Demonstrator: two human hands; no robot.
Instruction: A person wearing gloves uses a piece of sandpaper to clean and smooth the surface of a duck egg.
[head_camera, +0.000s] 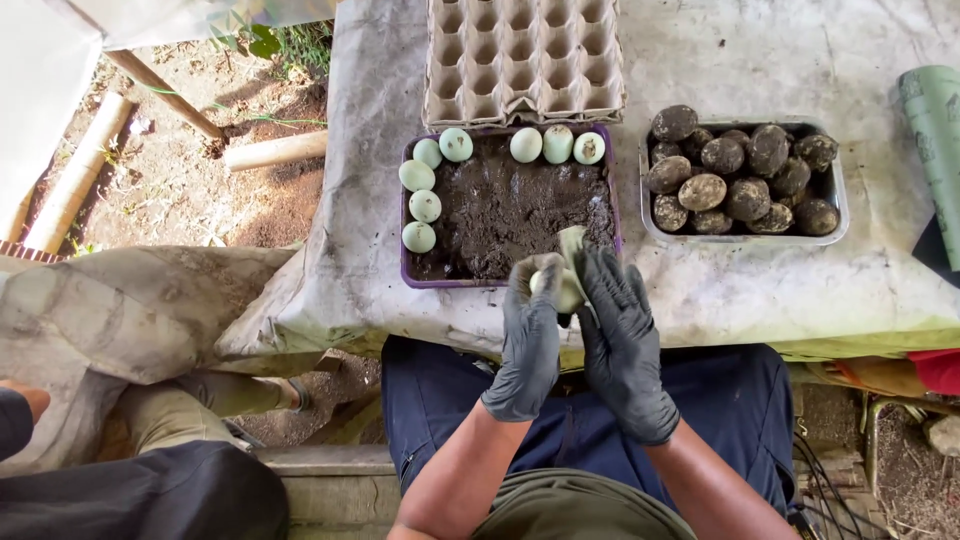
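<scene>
Both gloved hands, left hand (528, 345) and right hand (622, 345), fingers curled round one pale egg (562, 285).

One cam only, head-worn, looking steeply down from above the person's lap, facing fwd across the worktop (760, 290). Close range: forearms enter from 6 o'clock, gloved hands sit near centre. Purple tray (408, 215) lies just past centre toward 12, egg carton (525, 60) cut off at 12, metal tray (838, 195) at 2, dirt ground at 10. No 2nd view, so no overlap.
</scene>
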